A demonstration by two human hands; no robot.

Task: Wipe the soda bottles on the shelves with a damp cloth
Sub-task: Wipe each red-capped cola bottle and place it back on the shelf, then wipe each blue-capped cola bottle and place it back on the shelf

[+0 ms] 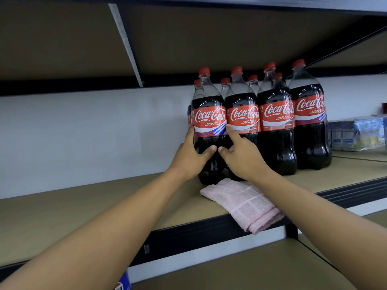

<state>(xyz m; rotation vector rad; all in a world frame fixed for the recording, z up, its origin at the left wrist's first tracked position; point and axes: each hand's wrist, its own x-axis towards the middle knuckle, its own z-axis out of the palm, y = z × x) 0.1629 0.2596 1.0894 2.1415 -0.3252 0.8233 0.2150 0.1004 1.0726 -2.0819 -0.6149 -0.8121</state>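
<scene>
Our left hand [189,156] at 9 o'clock and right hand [243,155] at 3 o'clock clasp the leftmost front, upright red-capped dark plastic cola bottle [208,120], while the folded pink cloth [245,203] lies unheld at 6 o'clock, nearest our right wrist.

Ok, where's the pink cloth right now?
In the head view, the pink cloth lies folded at the front edge of the shelf, right of centre, just in front of the leftmost front bottle and under the right forearm.
</scene>
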